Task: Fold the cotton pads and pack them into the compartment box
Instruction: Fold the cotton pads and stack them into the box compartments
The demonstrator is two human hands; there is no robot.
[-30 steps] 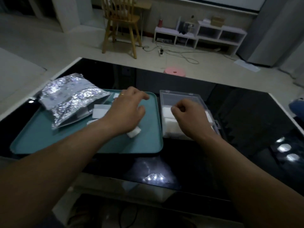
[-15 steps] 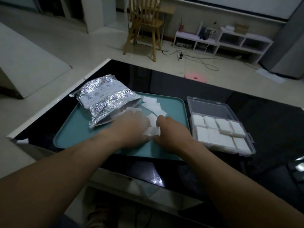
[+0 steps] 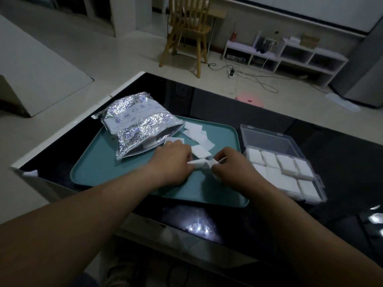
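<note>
the hands have parted slightly: left hand (image 3: 174, 161) and right hand (image 3: 231, 169) each pinch one cotton pad (image 3: 201, 162) between them (compartment box (image 3: 269, 140) just right of the right hand).

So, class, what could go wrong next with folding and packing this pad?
The cotton pad pinched between left hand and right hand may unfold if either grip slackens. The compartment box looks nearly full, so another pad may not fit. The loose pads near the left hand could get swept aside.
</note>
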